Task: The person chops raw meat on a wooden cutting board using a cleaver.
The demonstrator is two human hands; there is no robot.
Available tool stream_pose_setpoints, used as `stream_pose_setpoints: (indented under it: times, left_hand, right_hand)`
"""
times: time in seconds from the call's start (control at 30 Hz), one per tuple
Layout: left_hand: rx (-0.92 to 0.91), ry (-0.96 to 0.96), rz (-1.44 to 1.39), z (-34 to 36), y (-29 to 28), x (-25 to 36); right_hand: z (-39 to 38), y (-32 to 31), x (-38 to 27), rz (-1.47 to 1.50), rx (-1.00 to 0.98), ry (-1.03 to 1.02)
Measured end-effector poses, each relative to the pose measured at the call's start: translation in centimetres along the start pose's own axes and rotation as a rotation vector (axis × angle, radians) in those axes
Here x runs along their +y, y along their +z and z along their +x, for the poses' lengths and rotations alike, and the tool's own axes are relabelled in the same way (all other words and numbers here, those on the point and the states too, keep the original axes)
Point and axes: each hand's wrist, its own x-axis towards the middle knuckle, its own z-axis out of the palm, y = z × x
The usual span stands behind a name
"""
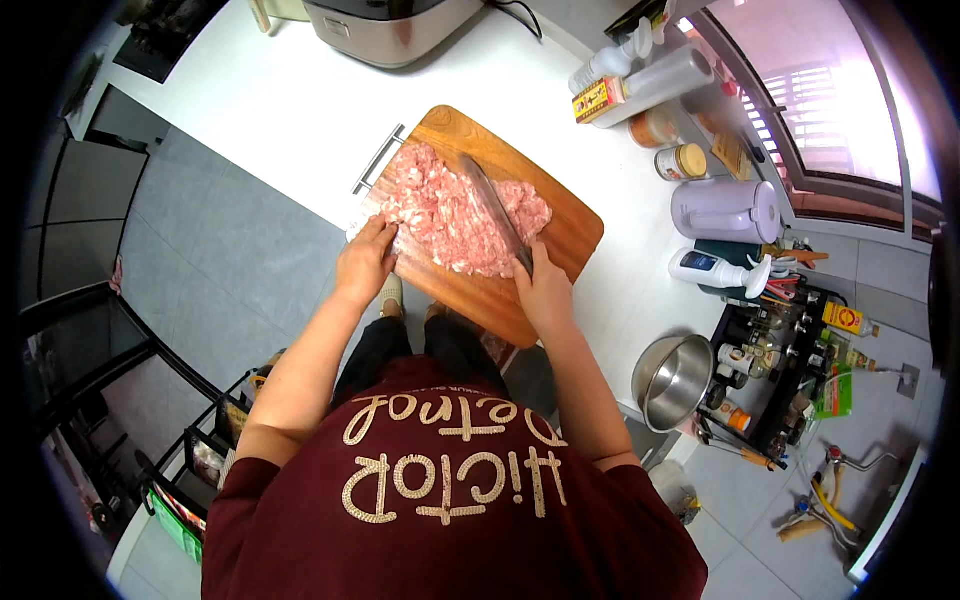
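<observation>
Where the white surface [270, 110] meets its near edge, the wooden cutting board [572, 228] lies with its long axis along that edge, its metal handle [379, 160] at the left end; it looks heavy and stiff, best held by its ends. The minced meat [440, 222] spreads over its middle and left, probably soft, sticky and slippery. Across the meat slants the knife [494, 207], likely rigid and fairly weighty, safest taken by its grip; its tip points to the board's far left corner. The right hand [546, 294] is clamped on that grip; the left hand [366, 260] rests at the board's near left corner, whether gripping I cannot tell.
</observation>
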Motion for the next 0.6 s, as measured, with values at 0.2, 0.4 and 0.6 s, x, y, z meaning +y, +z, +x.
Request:
stream_pose_setpoints:
  times: [0.2, 0.4, 0.6]
  left_hand:
    - [-0.009, 0.004, -0.002, 0.3, -0.4, 0.4]
    - [0.013, 0.016, -0.008, -0.1, -0.3, 0.5]
    - [0.003, 0.01, -0.021, -0.1, -0.3, 0.3]
  right_hand:
    - [0.3, 1.3, 1.1, -0.03, -0.066, 0.019]
    - [-0.7, 0.3, -0.5, 0.087, -0.005, 0.032]
    - [-0.3, 0.0, 0.4, 0.109, 0.059, -0.007]
